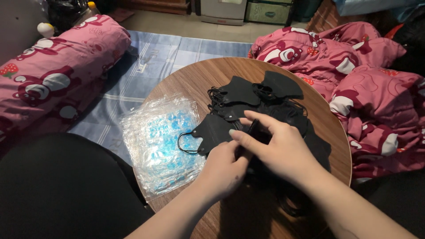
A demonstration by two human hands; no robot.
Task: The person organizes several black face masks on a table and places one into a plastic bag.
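1. Left hand (222,169): fingers curled around a black mask (215,131), gripping its lower edge.
2. Right hand (278,150): fingers pinched on the same mask, apparently at a fold.
3. Mask: above the round wooden table (195,79), beside clear plastic bags (157,141) and a pile of masks (256,95).

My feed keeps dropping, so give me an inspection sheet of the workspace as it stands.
Surface: round wooden table, low, over a blue checked mat.
Job's things: black face masks piled at the centre and right; one mask lies by the hands; stack of clear bags with blue print at the left edge.
Clutter: nothing seen on the table.
Grippers: left hand and right hand together over the pile, fingers pinching a black mask.
Cables: nothing seen; only mask ear loops.
Surroundings: pink bear-print bolster at left, matching blanket at right, boxes beyond.
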